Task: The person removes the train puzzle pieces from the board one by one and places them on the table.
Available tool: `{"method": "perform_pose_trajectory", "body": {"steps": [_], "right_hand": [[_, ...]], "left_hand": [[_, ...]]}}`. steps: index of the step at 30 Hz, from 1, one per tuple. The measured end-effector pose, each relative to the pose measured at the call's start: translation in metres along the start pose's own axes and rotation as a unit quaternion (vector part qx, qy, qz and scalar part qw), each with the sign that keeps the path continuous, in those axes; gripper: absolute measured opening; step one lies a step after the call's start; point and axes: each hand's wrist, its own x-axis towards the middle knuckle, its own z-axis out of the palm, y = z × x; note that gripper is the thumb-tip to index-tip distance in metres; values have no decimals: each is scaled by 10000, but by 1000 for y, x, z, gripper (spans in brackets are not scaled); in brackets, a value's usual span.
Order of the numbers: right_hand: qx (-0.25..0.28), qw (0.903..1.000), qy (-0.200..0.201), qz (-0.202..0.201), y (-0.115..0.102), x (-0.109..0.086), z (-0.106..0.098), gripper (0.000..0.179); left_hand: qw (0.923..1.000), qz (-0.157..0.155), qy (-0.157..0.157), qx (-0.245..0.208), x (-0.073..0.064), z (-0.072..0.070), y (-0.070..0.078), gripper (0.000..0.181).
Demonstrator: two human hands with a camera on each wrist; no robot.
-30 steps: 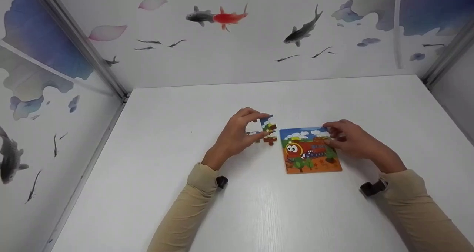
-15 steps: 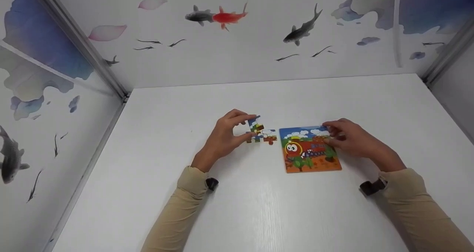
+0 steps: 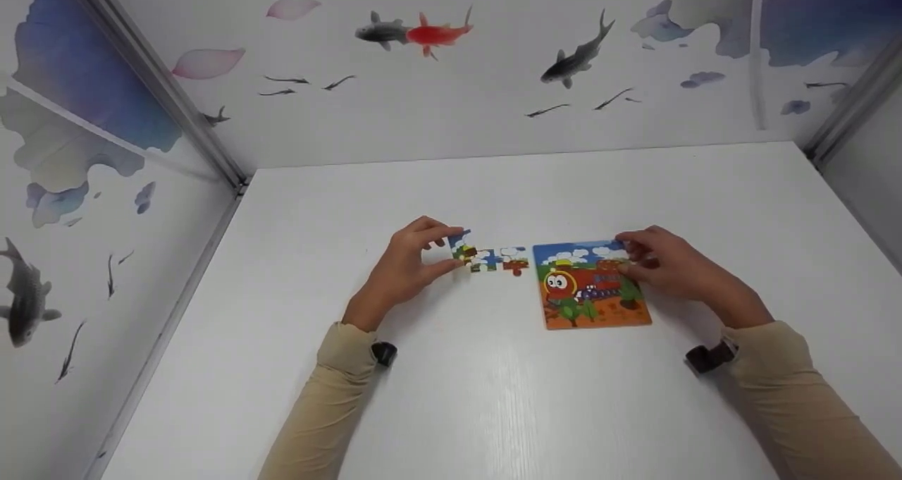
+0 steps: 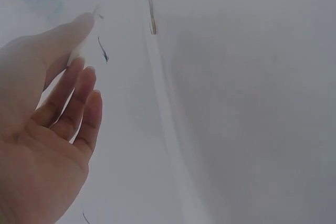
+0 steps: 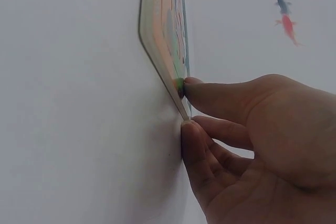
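My left hand (image 3: 403,263) pinches a jigsaw puzzle piece (image 3: 459,242) between thumb and fingers; it shows blue, white and yellow. Directly right of it on the table lie a blue-and-white puzzle piece (image 3: 485,258) and another piece with a red-brown lower part (image 3: 514,260). In the left wrist view, the held piece is mostly hidden by the hand (image 4: 58,114). A square puzzle board (image 3: 574,311) with a red cartoon train lies flat further right. My right hand (image 3: 669,268) grips its right edge. In the right wrist view, the thumb lies on the board's printed face, fingertips at its edge (image 5: 157,51).
The white table (image 3: 493,395) meets a back wall (image 3: 493,127) painted with fish and petals. A side panel (image 3: 84,268) stands on the left, with a metal frame (image 3: 162,78) along its corner. Both wrists wear a dark strap.
My left hand has moved left with its puzzle piece, from beside the board to the far left of the two loose pieces, uncovering them. The right hand and board stay in place.
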Motion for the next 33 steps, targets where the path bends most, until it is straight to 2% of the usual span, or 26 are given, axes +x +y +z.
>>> {"method": "perform_pose_trajectory", "body": {"steps": [9,15,26,33], "right_hand": [[-27,10000,-14,23,3,-1,-1,60],[-37,10000,7,-3,1,-1,-1,58],[22,9999,38,-115,-2,0,0,55],[15,10000,26,-78,-2,-1,0,56]], "left_hand": [[9968,-516,-586,150,1,-7,-3,48],[9930,-732,-888,262,4,-8,-6,48],[9825,-1136,-1334,633,4,-7,-11,49],[9803,-1250,-1378,666,4,-6,-11,48]]}}
